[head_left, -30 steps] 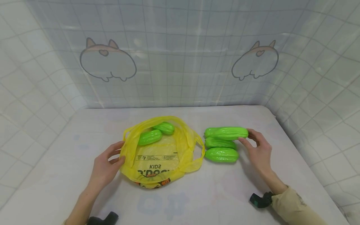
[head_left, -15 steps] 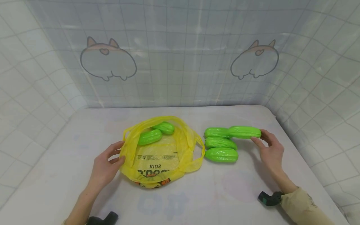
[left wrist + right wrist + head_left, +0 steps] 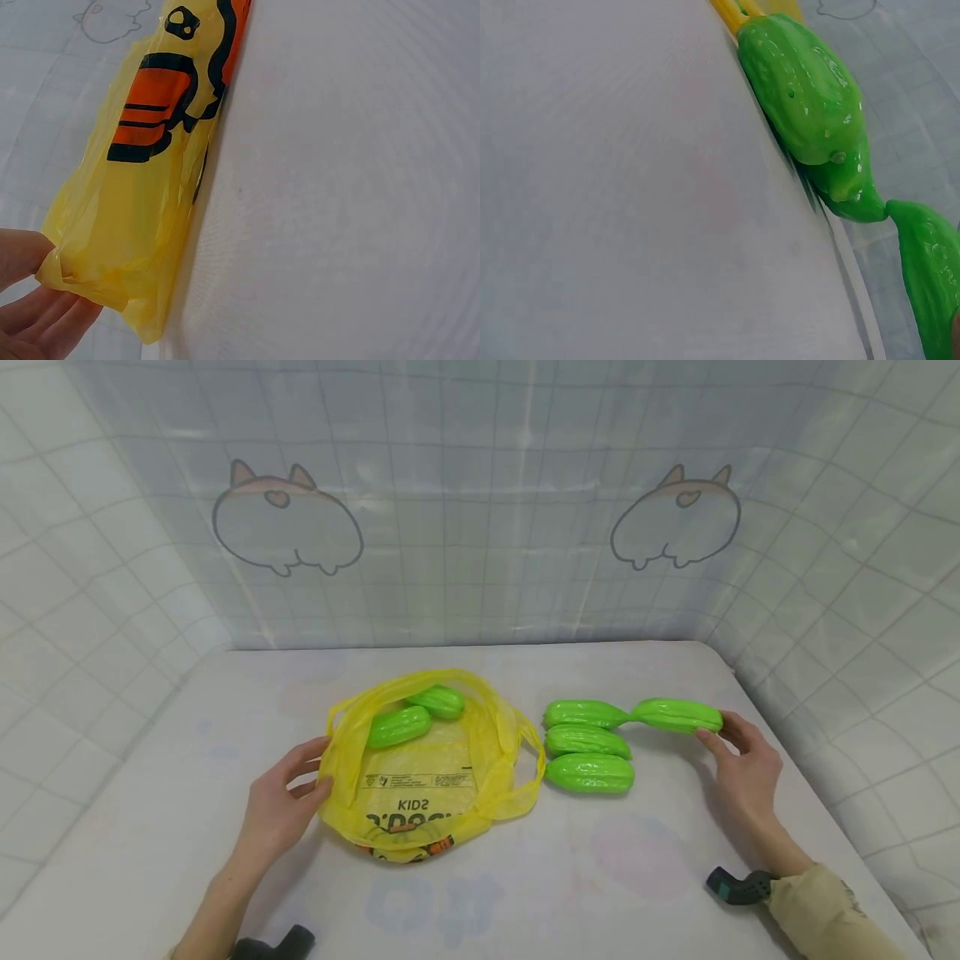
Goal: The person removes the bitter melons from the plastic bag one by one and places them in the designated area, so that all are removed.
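Note:
A yellow plastic bag (image 3: 427, 777) lies open on the white table (image 3: 600, 877), with two green toy cucumbers (image 3: 400, 726) inside near its far rim. My left hand (image 3: 315, 767) pinches the bag's left rim between thumb and fingers; the left wrist view shows the bag (image 3: 142, 187) and those fingers (image 3: 30, 315) on its edge. My right hand (image 3: 715, 728) grips the right end of another green cucumber (image 3: 677, 715), which lies tip to tip with the far one of three cucumbers (image 3: 587, 741) stacked side by side right of the bag. The right wrist view shows the held cucumber (image 3: 930, 277).
A pale tiled curtain with cartoon prints (image 3: 675, 518) encloses the table at the back and both sides. The table's right edge (image 3: 795, 752) runs close to my right hand. Black wrist camera mounts (image 3: 738, 887) sit at both forearms.
My right hand has drawn its cucumber rightward, from beside the far cucumber of the row to tip-to-tip with it. The left hand and the bag have stayed put.

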`<control>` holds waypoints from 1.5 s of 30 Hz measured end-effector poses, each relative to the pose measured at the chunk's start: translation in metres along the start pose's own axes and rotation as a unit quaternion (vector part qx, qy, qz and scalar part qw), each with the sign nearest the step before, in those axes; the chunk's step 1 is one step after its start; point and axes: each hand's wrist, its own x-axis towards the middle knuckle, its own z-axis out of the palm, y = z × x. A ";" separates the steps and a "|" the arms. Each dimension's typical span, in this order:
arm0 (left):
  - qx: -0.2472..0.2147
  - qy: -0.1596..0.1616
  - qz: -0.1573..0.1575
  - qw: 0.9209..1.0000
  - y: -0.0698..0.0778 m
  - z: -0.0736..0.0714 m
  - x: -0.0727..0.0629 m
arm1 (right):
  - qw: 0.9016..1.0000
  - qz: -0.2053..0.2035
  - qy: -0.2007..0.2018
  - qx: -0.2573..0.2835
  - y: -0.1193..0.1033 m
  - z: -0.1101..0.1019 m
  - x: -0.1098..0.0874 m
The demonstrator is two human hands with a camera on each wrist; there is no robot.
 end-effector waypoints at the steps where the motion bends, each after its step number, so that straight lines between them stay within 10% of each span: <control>1: 0.001 0.000 -0.002 1.000 0.000 0.000 0.000 | 1.000 0.007 -0.002 -0.002 0.002 -0.001 0.000; 18: 0.011 -0.004 -0.014 1.000 0.001 0.002 0.001 | 0.996 0.065 -0.031 -0.054 0.016 -0.006 0.006; 45: 0.021 -0.005 -0.018 1.000 0.004 0.001 0.000 | 0.992 0.017 -0.094 -0.088 0.021 -0.008 0.002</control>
